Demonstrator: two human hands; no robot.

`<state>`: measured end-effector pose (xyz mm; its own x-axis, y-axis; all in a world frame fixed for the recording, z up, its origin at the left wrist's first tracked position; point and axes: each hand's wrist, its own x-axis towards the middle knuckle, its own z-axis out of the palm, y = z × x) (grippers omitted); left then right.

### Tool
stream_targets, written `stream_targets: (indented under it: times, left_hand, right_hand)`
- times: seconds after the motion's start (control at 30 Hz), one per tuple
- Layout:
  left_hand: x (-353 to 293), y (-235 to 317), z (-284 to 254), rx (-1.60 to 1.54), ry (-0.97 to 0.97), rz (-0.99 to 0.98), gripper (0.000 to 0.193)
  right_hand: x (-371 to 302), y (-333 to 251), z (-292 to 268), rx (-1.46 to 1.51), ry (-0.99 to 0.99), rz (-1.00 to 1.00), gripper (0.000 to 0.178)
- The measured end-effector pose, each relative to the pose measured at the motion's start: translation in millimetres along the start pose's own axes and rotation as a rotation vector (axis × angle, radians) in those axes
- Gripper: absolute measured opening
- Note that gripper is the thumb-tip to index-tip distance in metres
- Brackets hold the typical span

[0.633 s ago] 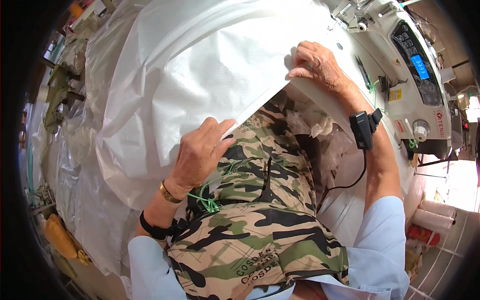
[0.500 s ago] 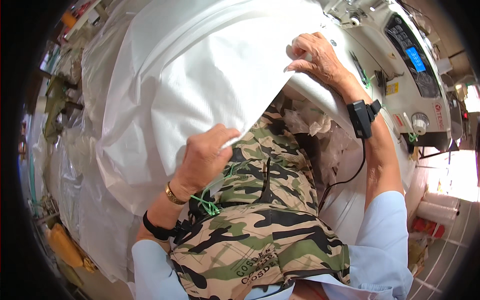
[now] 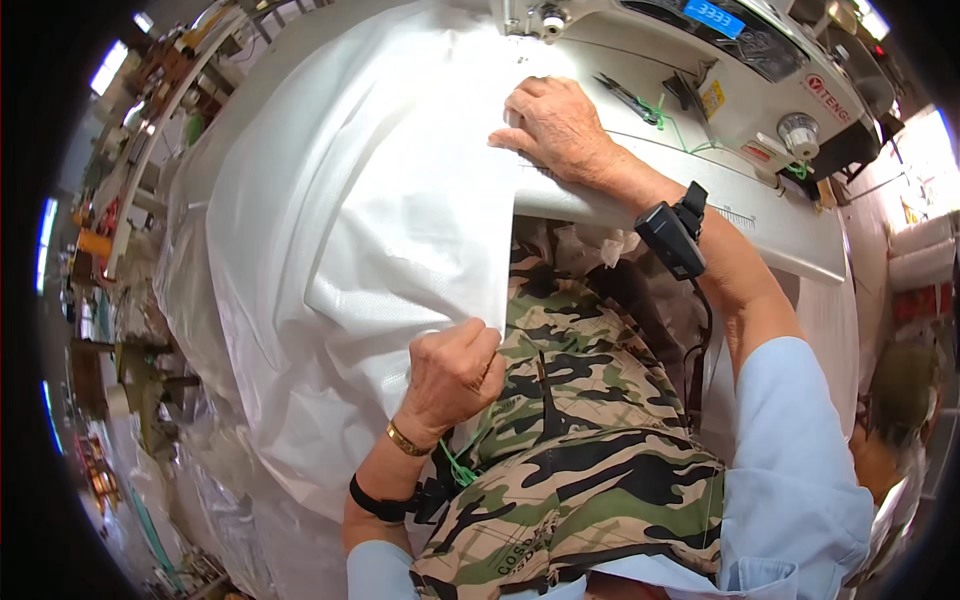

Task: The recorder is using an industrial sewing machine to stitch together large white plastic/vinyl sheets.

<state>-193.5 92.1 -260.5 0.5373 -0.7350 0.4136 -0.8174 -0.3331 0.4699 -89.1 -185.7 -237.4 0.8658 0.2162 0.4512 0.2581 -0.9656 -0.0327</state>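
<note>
"White cloth (image 3: pixel 400 210): what does it look like, and where is it?"

"It spreads over the left and middle of the scene, its far end reaching the sewing machine (image 3: pixel 768 118). It is bright, with a fine dotted texture, soft folds and a straight right edge."

"And the hands?"

"The left hand (image 3: pixel 452 375) has its fingers curled together, clamped on the near part of that right edge. The right hand (image 3: pixel 562 128) rests on the far part; whether its fingers pinch the cloth, I cannot tell."

"Any writing?"

"On the machine: lit digits on a blue screen (image 3: pixel 714 17), red lettering (image 3: pixel 828 98) toward the right, and a yellow label (image 3: pixel 712 97) too small to read. The camouflage apron (image 3: pixel 600 450) carries dark lettering (image 3: pixel 530 550) at its near left."
</note>
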Motion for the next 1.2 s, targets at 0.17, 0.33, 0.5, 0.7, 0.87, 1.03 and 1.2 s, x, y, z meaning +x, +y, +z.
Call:
stream_targets:
  times: [0.17,0.33,0.5,0.7,0.87,1.03,1.2]
  left_hand:
    - [16.7,-11.7,-4.8,0.047,-0.019,0.026,0.008]
    - [53.3,-15.7,-14.9,0.142,-0.045,0.054,0.014]
    - [88.4,-22.5,-10.1,0.228,-0.095,0.047,0.017]
    - [147.6,-32.1,-9.8,0.370,-0.135,0.071,0.014]
    - [187.1,-36.3,-6.3,0.428,-0.184,0.009,0.015]
    - [222.1,-51.0,5.9,0.416,-0.116,-0.023,0.015]
    - [234.7,-71.0,21.4,0.345,0.025,-0.115,0.017]
  right_hand:
    - [-5.8,4.8,1.5,0.067,-0.077,0.077,0.060]
    - [-8.6,14.2,13.1,0.114,-0.047,0.087,0.066]
    - [-1.7,10.4,0.5,0.197,-0.216,0.171,0.068]
    - [-3.2,13.0,-5.5,0.237,-0.203,0.145,0.063]
    - [-2.1,11.2,-15.3,0.294,-0.281,0.155,0.053]
    - [-8.7,25.5,12.9,0.248,-0.080,0.100,0.042]
    - [-1.3,25.3,17.2,0.243,-0.102,0.120,0.038]
